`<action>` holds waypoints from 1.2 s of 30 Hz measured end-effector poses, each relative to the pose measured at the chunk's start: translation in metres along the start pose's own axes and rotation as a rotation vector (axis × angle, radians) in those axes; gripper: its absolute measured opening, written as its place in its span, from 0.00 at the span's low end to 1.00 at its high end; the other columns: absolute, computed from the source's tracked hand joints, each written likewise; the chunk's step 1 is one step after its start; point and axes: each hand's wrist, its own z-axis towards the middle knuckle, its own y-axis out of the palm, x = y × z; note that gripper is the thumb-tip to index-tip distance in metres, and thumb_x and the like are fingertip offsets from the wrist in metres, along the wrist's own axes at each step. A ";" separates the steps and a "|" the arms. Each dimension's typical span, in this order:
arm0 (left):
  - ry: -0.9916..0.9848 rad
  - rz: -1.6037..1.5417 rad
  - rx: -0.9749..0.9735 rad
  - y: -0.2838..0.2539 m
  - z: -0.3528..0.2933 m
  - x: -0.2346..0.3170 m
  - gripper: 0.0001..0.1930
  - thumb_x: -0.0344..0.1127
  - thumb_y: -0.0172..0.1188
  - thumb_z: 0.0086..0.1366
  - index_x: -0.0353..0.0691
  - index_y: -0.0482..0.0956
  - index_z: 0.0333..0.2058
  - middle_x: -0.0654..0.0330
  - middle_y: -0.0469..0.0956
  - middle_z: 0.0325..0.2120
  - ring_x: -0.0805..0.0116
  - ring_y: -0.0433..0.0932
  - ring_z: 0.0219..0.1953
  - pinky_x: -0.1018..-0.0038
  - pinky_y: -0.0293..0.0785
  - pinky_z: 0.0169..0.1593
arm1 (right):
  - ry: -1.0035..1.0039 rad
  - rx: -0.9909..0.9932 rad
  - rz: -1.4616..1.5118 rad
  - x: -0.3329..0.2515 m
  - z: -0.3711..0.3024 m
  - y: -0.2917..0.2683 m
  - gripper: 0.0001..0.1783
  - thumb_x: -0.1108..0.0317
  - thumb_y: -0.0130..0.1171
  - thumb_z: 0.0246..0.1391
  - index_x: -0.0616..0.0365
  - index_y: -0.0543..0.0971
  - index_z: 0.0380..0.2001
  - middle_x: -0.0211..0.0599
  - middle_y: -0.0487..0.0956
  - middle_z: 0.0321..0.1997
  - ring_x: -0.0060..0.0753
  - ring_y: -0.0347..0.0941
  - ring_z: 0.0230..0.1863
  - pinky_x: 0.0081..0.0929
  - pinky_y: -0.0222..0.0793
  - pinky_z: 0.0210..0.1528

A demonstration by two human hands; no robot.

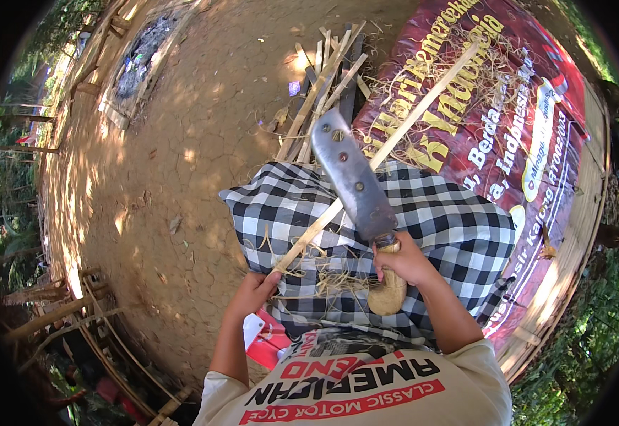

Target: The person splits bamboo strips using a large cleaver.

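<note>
One wooden strip (394, 142), near end pinched by left hand (256, 292), crossing under cleaver (357, 186); right hand (407, 261) clenching its handle (387, 292)

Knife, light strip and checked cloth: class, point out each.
Knife (360, 199): head view, middle of its metal blade.
Light strip (400, 135): head view, stretch just right of the knife.
Checked cloth (451, 224): head view, right-hand part.

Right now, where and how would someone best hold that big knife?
Probably by its rounded wooden handle, coming from the wearer's right side, as the right hand does. The handle points back toward the body, while the broad metal blade reaches forward across the wooden strip in the left hand.
</note>
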 end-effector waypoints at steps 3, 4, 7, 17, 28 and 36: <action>-0.111 -0.105 -0.174 -0.012 0.005 0.002 0.31 0.53 0.49 0.70 0.38 0.68 0.12 0.69 0.62 0.09 0.79 0.57 0.14 0.77 0.54 0.19 | 0.033 -0.119 -0.124 -0.005 -0.006 -0.001 0.07 0.81 0.57 0.41 0.66 0.73 0.27 0.36 0.74 0.19 0.28 0.73 0.18 0.28 0.70 0.22; -0.139 -0.139 -0.220 -0.016 0.007 0.001 0.30 0.54 0.49 0.70 0.39 0.67 0.12 0.69 0.61 0.09 0.79 0.56 0.12 0.78 0.52 0.17 | 0.055 -0.101 -0.079 -0.011 -0.010 -0.003 0.07 0.82 0.58 0.40 0.66 0.73 0.27 0.36 0.75 0.20 0.27 0.73 0.18 0.27 0.70 0.23; -0.224 -0.244 -0.346 -0.023 0.011 0.002 0.30 0.57 0.48 0.70 0.42 0.65 0.13 0.70 0.59 0.08 0.80 0.54 0.10 0.79 0.48 0.14 | -0.030 -0.046 -0.126 -0.014 -0.008 -0.012 0.07 0.83 0.58 0.40 0.66 0.73 0.27 0.36 0.74 0.19 0.27 0.73 0.18 0.27 0.70 0.23; -0.397 -0.476 -0.723 -0.053 0.030 -0.008 0.30 0.59 0.45 0.70 0.44 0.63 0.15 0.72 0.55 0.09 0.81 0.50 0.10 0.80 0.44 0.14 | -0.130 0.024 -0.187 -0.003 -0.012 -0.013 0.05 0.81 0.57 0.41 0.65 0.73 0.26 0.34 0.75 0.20 0.25 0.74 0.19 0.24 0.70 0.24; -0.442 -0.547 -0.731 -0.050 0.025 -0.009 0.29 0.60 0.43 0.70 0.47 0.62 0.15 0.73 0.56 0.10 0.82 0.51 0.10 0.81 0.44 0.15 | -0.033 -0.081 -0.223 -0.009 -0.006 -0.010 0.05 0.80 0.59 0.40 0.64 0.74 0.24 0.33 0.74 0.19 0.26 0.74 0.19 0.25 0.69 0.24; -0.432 -0.636 -0.795 -0.048 0.030 -0.033 0.30 0.62 0.41 0.70 0.48 0.60 0.14 0.73 0.55 0.09 0.82 0.51 0.10 0.81 0.45 0.15 | -0.094 0.062 -0.086 -0.033 0.004 -0.015 0.05 0.80 0.58 0.41 0.64 0.73 0.25 0.32 0.74 0.19 0.25 0.74 0.20 0.24 0.70 0.25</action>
